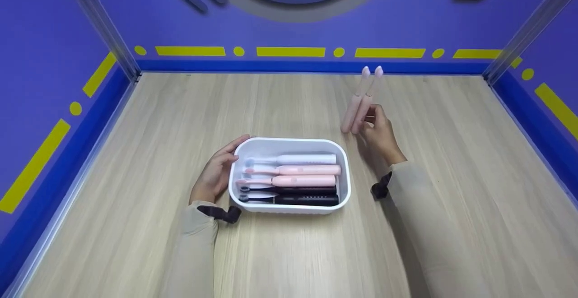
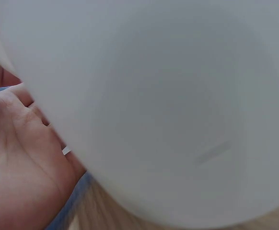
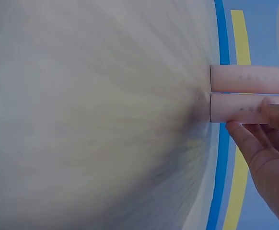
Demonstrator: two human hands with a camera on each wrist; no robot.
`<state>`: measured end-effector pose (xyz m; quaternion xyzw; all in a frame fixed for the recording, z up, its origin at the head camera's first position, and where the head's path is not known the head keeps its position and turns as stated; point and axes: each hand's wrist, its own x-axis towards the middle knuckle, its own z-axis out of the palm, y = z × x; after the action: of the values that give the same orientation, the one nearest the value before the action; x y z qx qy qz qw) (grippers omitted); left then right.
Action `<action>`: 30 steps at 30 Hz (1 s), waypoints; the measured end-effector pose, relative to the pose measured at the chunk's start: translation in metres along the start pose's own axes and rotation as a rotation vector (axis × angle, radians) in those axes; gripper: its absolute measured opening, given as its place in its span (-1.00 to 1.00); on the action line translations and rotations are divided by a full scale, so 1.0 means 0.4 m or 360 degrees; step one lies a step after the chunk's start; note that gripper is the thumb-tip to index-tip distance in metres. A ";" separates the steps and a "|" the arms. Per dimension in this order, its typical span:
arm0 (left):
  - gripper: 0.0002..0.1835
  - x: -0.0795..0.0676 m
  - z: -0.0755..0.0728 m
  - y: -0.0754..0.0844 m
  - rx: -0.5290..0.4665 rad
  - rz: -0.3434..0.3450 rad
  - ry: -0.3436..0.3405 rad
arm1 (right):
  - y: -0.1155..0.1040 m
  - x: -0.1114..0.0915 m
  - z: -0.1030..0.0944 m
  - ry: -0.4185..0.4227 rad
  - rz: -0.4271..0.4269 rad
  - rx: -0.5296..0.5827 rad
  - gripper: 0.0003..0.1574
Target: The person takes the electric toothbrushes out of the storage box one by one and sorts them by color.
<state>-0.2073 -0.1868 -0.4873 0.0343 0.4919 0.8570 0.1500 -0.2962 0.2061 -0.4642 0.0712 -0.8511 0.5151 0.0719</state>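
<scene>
Two pink electric toothbrushes stand upright side by side on the table, heads up: the left pink toothbrush (image 1: 351, 114) and the right pink toothbrush (image 1: 362, 114). My right hand (image 1: 382, 134) pinches the right one by its handle between thumb and fingers; in the right wrist view both handle bases (image 3: 221, 108) meet the tabletop. At the left end of a white plastic box (image 1: 289, 209), my left hand (image 1: 216, 174) holds the wall, thumb at the rim and fingers around the back corner. Inside lie a white toothbrush (image 1: 307, 159), two pink toothbrushes (image 1: 303, 180) and two black toothbrushes (image 1: 307, 199), heads to the left.
The wood-grain table (image 1: 289, 262) carries the box near its middle. Blue-purple panels with yellow dashes (image 1: 291, 52) enclose the back and both sides. A black wrist camera (image 1: 380, 189) sits at the right cuff, another at the left.
</scene>
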 end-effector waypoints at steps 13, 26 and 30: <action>-0.34 0.000 -0.001 0.000 0.0003 0.0009 -0.0020 | 0.003 0.004 -0.004 -0.0014 0.0036 -0.0042 -0.48; -0.35 0.002 -0.002 0.000 0.0018 0.0013 -0.0045 | 0.005 -0.001 -0.017 -0.0045 0.0076 -0.0073 -0.38; -0.35 0.001 0.000 0.000 -0.0012 0.0016 -0.0009 | 0.004 -0.003 -0.024 -0.0064 0.0091 -0.0038 -0.34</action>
<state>-0.2078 -0.1867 -0.4876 0.0386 0.4881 0.8594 0.1473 -0.2948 0.2155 -0.4615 0.0563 -0.8601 0.5054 0.0410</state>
